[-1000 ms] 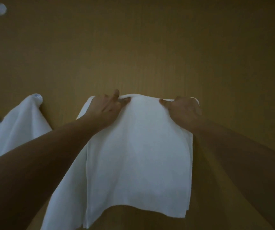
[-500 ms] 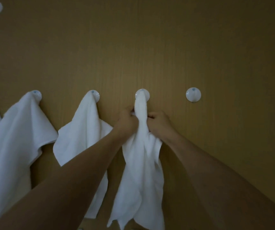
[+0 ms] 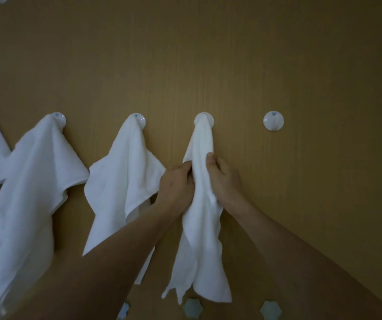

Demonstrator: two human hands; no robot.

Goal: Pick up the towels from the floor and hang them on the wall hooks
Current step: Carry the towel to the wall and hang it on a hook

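While the white towel (image 3: 202, 218) hangs bunched from its round wall hook (image 3: 204, 119), the left hand (image 3: 176, 184) and right hand (image 3: 225, 179) grip it from either side, fingers curled into the cloth below the hook; an empty hook (image 3: 273, 121) sits just right

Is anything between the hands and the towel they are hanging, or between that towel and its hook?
Nothing visible. The left hand and right hand both grip the towel directly, and its top already drapes over the hook. The neighbouring towel hangs clear on the left.
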